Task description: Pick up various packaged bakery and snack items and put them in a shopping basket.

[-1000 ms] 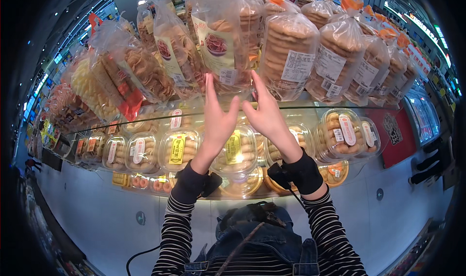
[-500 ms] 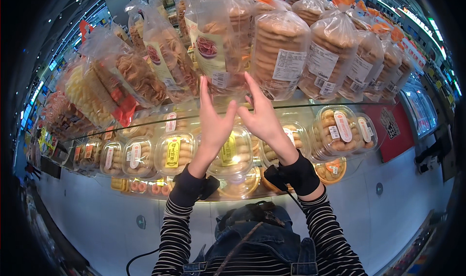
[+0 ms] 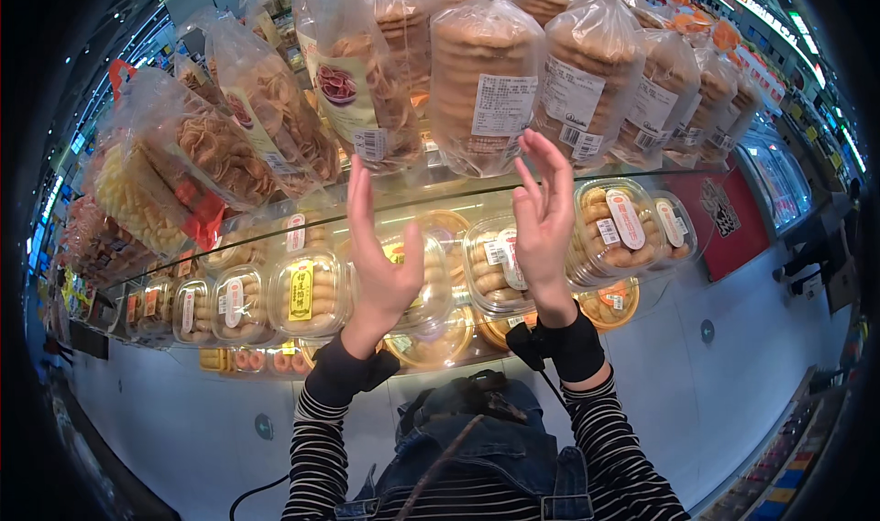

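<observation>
My left hand [image 3: 380, 264] is raised over the display with its fingers stretched up and thumb apart, holding nothing. Its fingertips come just below a clear bag of thin brown crisps [image 3: 353, 99] with a pale green label; I cannot tell if they touch. My right hand [image 3: 545, 223] also has its fingers extended and nothing in it. Its tips overlap the lower edge of a bag of stacked round flat cakes [image 3: 486, 54] with a white label. Between the hands, clear boxes of cookies [image 3: 417, 310] lie on the lower shelf.
A glass shelf edge [image 3: 275, 228] runs across under the bags. More bags of stacked cakes [image 3: 587, 72] stand to the right, and bagged snacks [image 3: 137, 191] to the left. Below is a box with a yellow label [image 3: 307, 296]. Pale floor [image 3: 211, 411] lies behind the shelf, and a red panel [image 3: 729, 223] at right.
My hands have moved apart, the right one going rightward and the left one slightly left. The bags now sit a little further left in view.
</observation>
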`<action>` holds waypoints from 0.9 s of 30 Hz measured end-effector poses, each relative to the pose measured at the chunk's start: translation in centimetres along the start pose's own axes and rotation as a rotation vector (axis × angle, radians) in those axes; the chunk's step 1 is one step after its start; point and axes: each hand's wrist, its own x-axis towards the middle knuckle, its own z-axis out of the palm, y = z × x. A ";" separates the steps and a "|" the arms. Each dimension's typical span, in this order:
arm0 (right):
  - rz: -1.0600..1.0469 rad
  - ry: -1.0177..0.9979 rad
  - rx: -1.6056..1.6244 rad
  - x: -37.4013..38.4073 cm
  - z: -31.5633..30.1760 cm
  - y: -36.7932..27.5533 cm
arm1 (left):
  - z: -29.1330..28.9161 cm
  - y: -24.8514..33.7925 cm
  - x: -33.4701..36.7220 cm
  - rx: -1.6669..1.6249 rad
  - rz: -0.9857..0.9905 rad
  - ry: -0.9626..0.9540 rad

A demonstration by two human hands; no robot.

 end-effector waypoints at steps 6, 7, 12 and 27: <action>0.167 0.048 0.028 0.6 -1.6 0.8 | 3.1 1.4 -0.2 -0.058 -0.042 -0.248; 0.205 0.013 0.034 0.7 -2.0 1.1 | 4.0 1.1 -0.2 -0.064 -0.043 -0.253; 0.319 -0.056 0.067 2.1 -2.5 2.5 | 6.2 -0.5 0.6 -0.108 -0.170 -0.185; 0.374 -0.117 -0.048 2.5 -2.6 2.2 | 7.4 -2.4 1.5 -0.153 -0.230 -0.113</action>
